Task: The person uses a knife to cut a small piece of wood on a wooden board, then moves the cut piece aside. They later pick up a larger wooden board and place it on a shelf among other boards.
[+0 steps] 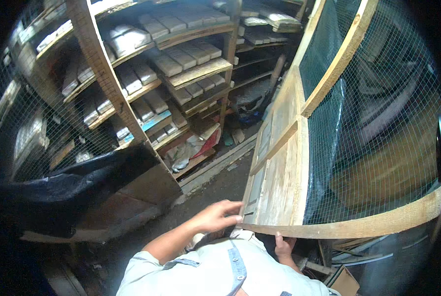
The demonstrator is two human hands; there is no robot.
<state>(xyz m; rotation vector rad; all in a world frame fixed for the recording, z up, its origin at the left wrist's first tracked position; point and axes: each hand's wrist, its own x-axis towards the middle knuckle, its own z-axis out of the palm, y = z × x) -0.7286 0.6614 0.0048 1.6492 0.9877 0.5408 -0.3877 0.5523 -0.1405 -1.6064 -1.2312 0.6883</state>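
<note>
A large wooden-framed mesh door (300, 172) stands in front of me, stretching away from my chest. Green wire netting fills its upper right part, and a pale wood panel covers its left part. My left hand (218, 215) grips the door's near left corner, thumb and fingers on either side of its edge. Under the near rail (349, 230), my right hand (285, 248) holds on from below with the thumb up against the wood; its other fingers are partly hidden.
Wooden shelves (200, 73) loaded with rows of wrapped pale blocks (181, 59) rise ahead on the left. A mesh-covered frame post (102, 64) with black sheeting (77, 172) stands at left. Crumpled scraps (188, 150) lie by the shelf foot. Wood offcuts (344, 281) lie low on the right.
</note>
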